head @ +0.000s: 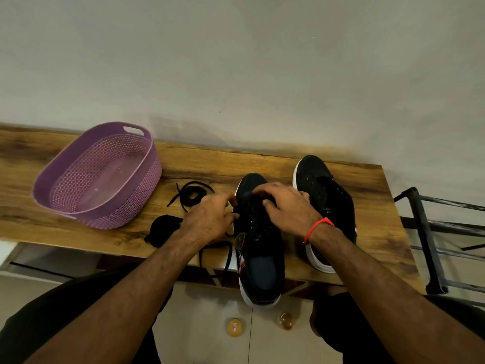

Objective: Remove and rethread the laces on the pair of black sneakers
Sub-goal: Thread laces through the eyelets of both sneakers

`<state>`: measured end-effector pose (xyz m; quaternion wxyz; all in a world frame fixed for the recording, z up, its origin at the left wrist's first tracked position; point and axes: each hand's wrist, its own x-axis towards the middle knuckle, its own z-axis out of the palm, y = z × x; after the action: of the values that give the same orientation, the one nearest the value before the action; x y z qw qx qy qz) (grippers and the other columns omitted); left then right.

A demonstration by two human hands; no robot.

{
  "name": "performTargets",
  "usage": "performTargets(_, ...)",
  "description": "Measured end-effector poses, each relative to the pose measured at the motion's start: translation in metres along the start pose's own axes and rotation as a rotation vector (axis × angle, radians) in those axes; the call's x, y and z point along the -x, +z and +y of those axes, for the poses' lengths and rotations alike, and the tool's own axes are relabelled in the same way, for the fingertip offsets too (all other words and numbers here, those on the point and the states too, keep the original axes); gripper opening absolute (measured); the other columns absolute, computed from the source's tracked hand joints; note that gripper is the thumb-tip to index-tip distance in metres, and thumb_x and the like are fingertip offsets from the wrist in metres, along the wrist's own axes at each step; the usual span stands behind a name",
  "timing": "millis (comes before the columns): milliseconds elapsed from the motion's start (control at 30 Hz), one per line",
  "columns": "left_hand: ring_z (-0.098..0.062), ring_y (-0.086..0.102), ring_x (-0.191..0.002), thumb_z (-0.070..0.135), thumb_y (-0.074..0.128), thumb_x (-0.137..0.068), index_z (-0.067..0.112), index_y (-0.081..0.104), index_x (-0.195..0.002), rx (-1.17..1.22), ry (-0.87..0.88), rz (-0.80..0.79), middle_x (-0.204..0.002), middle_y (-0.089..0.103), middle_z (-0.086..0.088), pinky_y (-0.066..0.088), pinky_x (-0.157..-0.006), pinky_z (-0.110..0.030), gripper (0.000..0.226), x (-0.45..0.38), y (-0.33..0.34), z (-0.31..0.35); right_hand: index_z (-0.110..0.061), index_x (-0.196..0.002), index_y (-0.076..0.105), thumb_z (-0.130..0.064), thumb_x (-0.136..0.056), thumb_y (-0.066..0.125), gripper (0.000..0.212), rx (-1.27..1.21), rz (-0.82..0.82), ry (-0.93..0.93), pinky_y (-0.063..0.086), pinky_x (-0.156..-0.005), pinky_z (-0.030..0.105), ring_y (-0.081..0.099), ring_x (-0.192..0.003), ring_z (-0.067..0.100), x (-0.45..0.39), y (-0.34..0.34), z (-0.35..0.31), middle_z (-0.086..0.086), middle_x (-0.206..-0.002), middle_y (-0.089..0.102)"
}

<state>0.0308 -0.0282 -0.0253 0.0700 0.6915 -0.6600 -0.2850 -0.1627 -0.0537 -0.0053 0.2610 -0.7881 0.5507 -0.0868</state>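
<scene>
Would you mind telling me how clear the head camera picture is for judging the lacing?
Head view: wide-angle bend curves the table; dim, soft light; the black lace and near sneaker merge in dark tones, and both hands cover the eyelets.

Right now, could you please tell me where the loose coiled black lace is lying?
In the head view, the coiled lace lies on the wooden table, between the purple basket on its left and the nearer sneaker on its right.

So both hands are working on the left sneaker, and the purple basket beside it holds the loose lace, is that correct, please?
Not quite: the head view shows the basket holding nothing; the loose lace lies on the table beside it. Both hands, left and right, are on the left sneaker.
</scene>
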Motion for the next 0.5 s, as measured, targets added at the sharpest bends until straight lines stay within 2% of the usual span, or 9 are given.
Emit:
performTargets(100,-0.013,0.052,-0.109,0.039,0.067,-0.093,0.036,0.060,-0.090,-0.043,0.018,0.028,-0.112,0.051,0.014,0.052,-0.093,-0.043,0.009,-0.002,0.001,-0.001,-0.041,-0.129,0.054,-0.024,-0.100,0.046,0.034,0.004,0.006,0.015,0.025,-0.108,0.052,0.042,-0.132,0.015,-0.001,-0.003,0.004,-0.014,-0.138,0.051)
performTargets(200,-0.010,0.060,-0.096,0.034,0.064,-0.094,0.034,0.059,-0.085,0.047,0.020,0.075,-0.098,0.060,0.016,0.053,-0.090,-0.044,0.010,-0.004,-0.004,-0.004,-0.039,-0.129,0.056,-0.029,-0.101,0.048,0.031,0.015,0.009,0.006,0.026,-0.108,0.052,0.043,-0.131,0.015,0.000,-0.001,0.004,-0.014,-0.137,0.053)
performTargets(300,-0.011,0.069,-0.080,0.026,0.060,-0.097,0.026,0.059,-0.093,0.338,0.049,0.210,-0.081,0.071,0.008,0.055,-0.072,-0.031,0.004,-0.004,-0.015,0.003,-0.037,-0.131,0.055,-0.037,-0.099,0.049,0.032,-0.030,0.029,-0.022,0.032,-0.109,0.054,0.047,-0.129,0.016,-0.003,0.004,0.004,-0.013,-0.135,0.056)
performTargets(367,-0.015,0.072,-0.072,0.024,0.061,-0.099,0.022,0.060,-0.098,0.581,0.094,0.200,-0.074,0.073,0.003,0.056,-0.068,-0.034,0.003,-0.001,-0.023,0.013,-0.036,-0.135,0.052,-0.039,-0.096,0.053,0.039,-0.155,0.048,-0.077,0.041,-0.106,0.052,0.053,-0.126,0.014,-0.004,0.006,0.002,-0.012,-0.133,0.060)
performTargets(433,-0.020,0.067,-0.062,0.024,0.062,-0.100,0.017,0.061,-0.103,0.762,0.183,0.154,-0.071,0.071,-0.001,0.057,-0.069,-0.041,0.008,0.004,-0.031,0.022,-0.038,-0.138,0.049,-0.037,-0.094,0.059,0.044,-0.303,0.032,-0.115,0.048,-0.104,0.043,0.058,-0.121,0.009,-0.004,0.007,-0.002,-0.013,-0.127,0.064)
performTargets(500,-0.020,0.062,-0.059,0.023,0.060,-0.101,0.014,0.063,-0.105,0.856,0.277,0.128,-0.075,0.070,-0.002,0.055,-0.064,-0.036,0.010,0.010,-0.040,0.028,-0.038,-0.134,0.053,-0.033,-0.093,0.066,0.043,-0.395,0.014,-0.120,0.050,-0.102,0.037,0.061,-0.115,0.004,-0.004,0.007,-0.005,-0.015,-0.120,0.068)
